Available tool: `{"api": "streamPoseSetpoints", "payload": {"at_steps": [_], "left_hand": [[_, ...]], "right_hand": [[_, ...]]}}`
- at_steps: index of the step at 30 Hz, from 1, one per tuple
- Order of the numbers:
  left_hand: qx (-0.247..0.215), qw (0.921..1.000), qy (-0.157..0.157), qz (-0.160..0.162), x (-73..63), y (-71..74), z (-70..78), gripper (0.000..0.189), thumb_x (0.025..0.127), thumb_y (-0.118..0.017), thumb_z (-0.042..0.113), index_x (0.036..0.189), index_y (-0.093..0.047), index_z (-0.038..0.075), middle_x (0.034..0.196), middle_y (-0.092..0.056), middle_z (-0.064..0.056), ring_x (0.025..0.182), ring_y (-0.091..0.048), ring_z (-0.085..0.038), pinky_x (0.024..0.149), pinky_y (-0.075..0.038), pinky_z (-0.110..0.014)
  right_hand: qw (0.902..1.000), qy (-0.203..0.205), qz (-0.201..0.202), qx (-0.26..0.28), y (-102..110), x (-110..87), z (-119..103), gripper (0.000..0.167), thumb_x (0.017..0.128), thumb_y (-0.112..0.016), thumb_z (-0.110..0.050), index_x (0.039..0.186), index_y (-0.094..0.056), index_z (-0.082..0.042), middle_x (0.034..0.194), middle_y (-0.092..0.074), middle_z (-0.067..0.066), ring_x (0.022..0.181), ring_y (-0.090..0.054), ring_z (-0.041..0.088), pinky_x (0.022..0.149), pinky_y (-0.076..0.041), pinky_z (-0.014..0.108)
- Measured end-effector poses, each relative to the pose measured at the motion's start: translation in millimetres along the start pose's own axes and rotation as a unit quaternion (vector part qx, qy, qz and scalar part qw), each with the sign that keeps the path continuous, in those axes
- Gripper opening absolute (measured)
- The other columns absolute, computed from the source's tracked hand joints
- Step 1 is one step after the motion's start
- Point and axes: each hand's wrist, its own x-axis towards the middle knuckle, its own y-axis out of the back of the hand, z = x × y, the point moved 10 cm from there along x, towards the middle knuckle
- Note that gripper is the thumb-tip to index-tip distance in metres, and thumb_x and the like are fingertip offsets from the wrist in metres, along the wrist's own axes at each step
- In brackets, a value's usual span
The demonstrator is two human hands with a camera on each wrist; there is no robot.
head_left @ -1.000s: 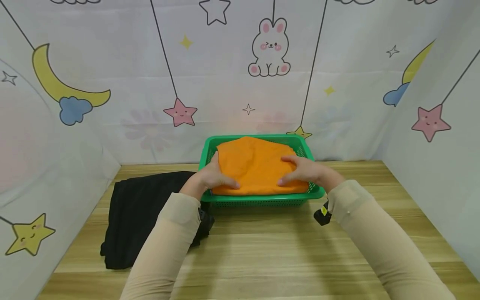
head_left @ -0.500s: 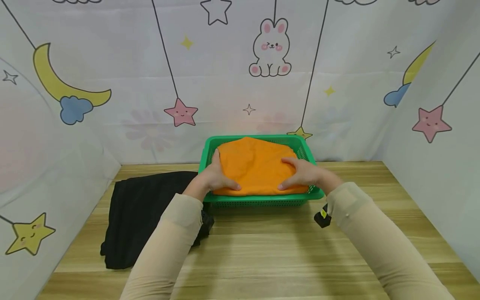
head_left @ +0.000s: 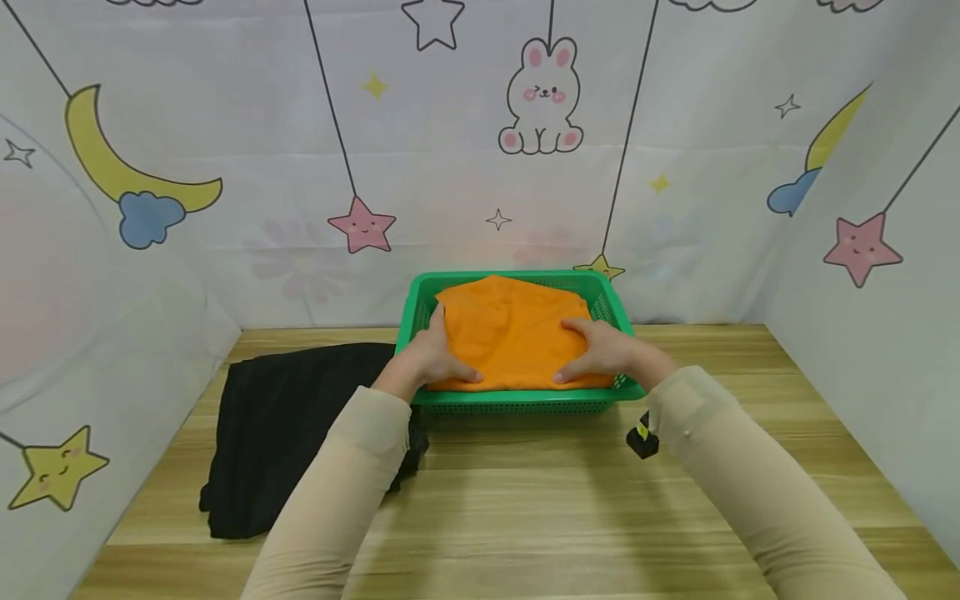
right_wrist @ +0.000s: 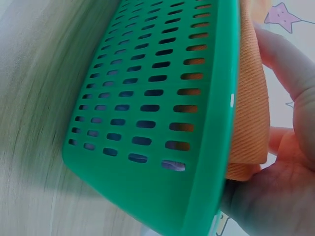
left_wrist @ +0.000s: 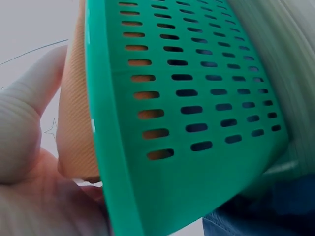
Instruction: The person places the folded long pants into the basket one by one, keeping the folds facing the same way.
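Observation:
An orange folded cloth (head_left: 517, 333) lies in the green plastic basket (head_left: 517, 398), its edge rising above the rim in both wrist views. My left hand (head_left: 431, 354) rests on the cloth's left side, thumb across its front part and index finger along its left edge. At the right side, my right hand (head_left: 606, 348) touches the cloth with thumb and index finger spread apart. The basket wall partly hides the other fingers in the wrist views. Left of the basket lies a black folded cloth (head_left: 285, 425), partly behind the left sleeve.
Everything stands on a wood-grain table (head_left: 517, 517). A white curtain (head_left: 450, 167) printed with stars, moons and a rabbit closes off the back and sides, close behind the basket. A small black object (head_left: 642, 437) shows beneath the right wrist.
Both hands have shifted slightly inward along the orange cloth, whose sides are drawn in a little. The basket and the black cloth stay in place.

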Motion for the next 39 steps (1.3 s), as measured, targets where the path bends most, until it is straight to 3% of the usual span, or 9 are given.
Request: {"api": "streamPoseSetpoints", "payload": {"at_steps": [7, 10, 14, 19, 26, 31, 39], "left_hand": [[0.065, 0.9973, -0.009, 0.032, -1.9, 0.8, 4.7, 0.132, 0.071, -0.082, 0.04, 0.148, 0.023, 0.021, 0.153, -0.006, -0.026, 0.132, -0.031, -0.044, 0.107, -0.035, -0.052], [0.116, 0.9913, -0.029, 0.056, -3.5, 4.2, 12.9, 0.13, 0.07, -0.081, 0.043, 0.15, 0.018, 0.021, 0.155, -0.001, -0.021, 0.135, -0.025, -0.044, 0.109, -0.031, -0.054], [0.21, 0.9736, -0.065, 0.061, -4.1, 2.9, 25.3, 0.115, 0.075, -0.076, 0.046, 0.153, 0.004, 0.022, 0.159, 0.01, -0.013, 0.143, -0.007, -0.042, 0.115, -0.016, -0.057], [0.305, 0.9479, -0.088, 0.028, -3.1, -6.3, 35.3, 0.092, 0.083, -0.068, 0.047, 0.153, -0.015, 0.02, 0.16, 0.005, -0.009, 0.146, 0.003, -0.037, 0.115, -0.006, -0.059], [0.35, 0.9336, -0.077, -0.005, -2.4, -11.3, 39.8, 0.081, 0.087, -0.063, 0.046, 0.151, -0.023, 0.016, 0.161, 0.0, -0.006, 0.147, 0.006, -0.034, 0.115, 0.001, -0.061], [0.363, 0.9296, -0.063, -0.013, 0.6, -12.4, 39.6, 0.075, 0.088, -0.061, 0.046, 0.149, -0.03, 0.015, 0.16, -0.004, -0.009, 0.147, 0.006, -0.032, 0.114, 0.005, -0.06], [0.35, 0.9352, -0.039, -0.04, 5.6, -15.2, 33.4, 0.056, 0.091, -0.057, 0.044, 0.136, -0.052, 0.011, 0.158, -0.013, -0.014, 0.147, -0.01, -0.031, 0.115, -0.002, -0.06]], "right_hand": [[0.9996, -0.019, -0.009, -0.016, -4.8, 0.9, 2.0, 0.101, 0.077, -0.075, -0.045, 0.152, -0.016, -0.011, 0.155, -0.012, 0.024, 0.138, -0.02, 0.041, 0.111, -0.025, 0.056], [0.999, -0.028, -0.007, -0.034, -5.0, 0.2, 2.8, 0.1, 0.077, -0.074, -0.047, 0.152, -0.017, -0.013, 0.154, -0.011, 0.026, 0.137, -0.02, 0.043, 0.109, -0.027, 0.058], [0.9973, -0.041, 0.008, -0.061, -2.5, -0.7, 2.7, 0.099, 0.076, -0.074, -0.05, 0.152, -0.02, -0.016, 0.155, 0.0, 0.027, 0.14, -0.012, 0.048, 0.108, -0.024, 0.062], [0.9952, -0.034, 0.02, -0.09, -0.4, 0.3, -2.3, 0.097, 0.076, -0.073, -0.052, 0.151, -0.025, -0.015, 0.157, 0.015, 0.019, 0.138, -0.003, 0.055, 0.107, -0.017, 0.068], [0.9889, -0.008, 0.013, -0.148, 0.7, 2.3, -10.0, 0.086, 0.083, -0.068, -0.047, 0.15, -0.027, -0.012, 0.159, 0.007, 0.014, 0.142, 0.008, 0.047, 0.112, -0.007, 0.064], [0.9799, 0.003, -0.006, -0.199, -2.4, 5.5, -15.3, 0.069, 0.094, -0.057, -0.035, 0.15, -0.026, -0.008, 0.158, -0.004, 0.018, 0.143, 0.01, 0.042, 0.112, -0.004, 0.064], [0.9768, -0.008, -0.059, -0.206, -14.6, 13.5, -9.7, 0.057, 0.1, -0.042, -0.023, 0.15, -0.022, -0.003, 0.157, -0.005, 0.023, 0.145, -0.001, 0.039, 0.115, -0.006, 0.059]]}}
